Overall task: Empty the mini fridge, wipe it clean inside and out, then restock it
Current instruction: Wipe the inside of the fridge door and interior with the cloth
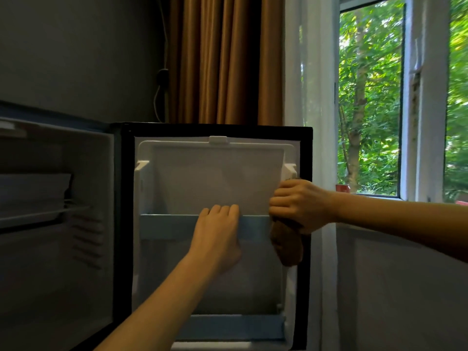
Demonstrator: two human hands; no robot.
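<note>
Mini fridge (50,249): stood open at the left, wire shelf (38,215) showing within; no stock seen, so judged past emptying and into wiping.
Door (215,178): swung out, white inner liner turned toward the viewer.
Upper door rail (164,225): pale blue; ran level, long axis from side to side across the liner.
Left hand (217,234): hooked by curled fingers over the rail's top edge near its middle, apparently steadying the door.
Right hand (298,203): closed in a fist round a brown cloth (287,247); held at the liner's right edge, by the rail's right end.
Cloth: hung below the fist, against the liner's side wall.
Nearer the wiping surface: right hand.
Likely stroke, judged: leftward along the rail, or down toward the lower door rail (228,328).
Obstacle to a leftward stroke: left hand, directly in that line.
</note>
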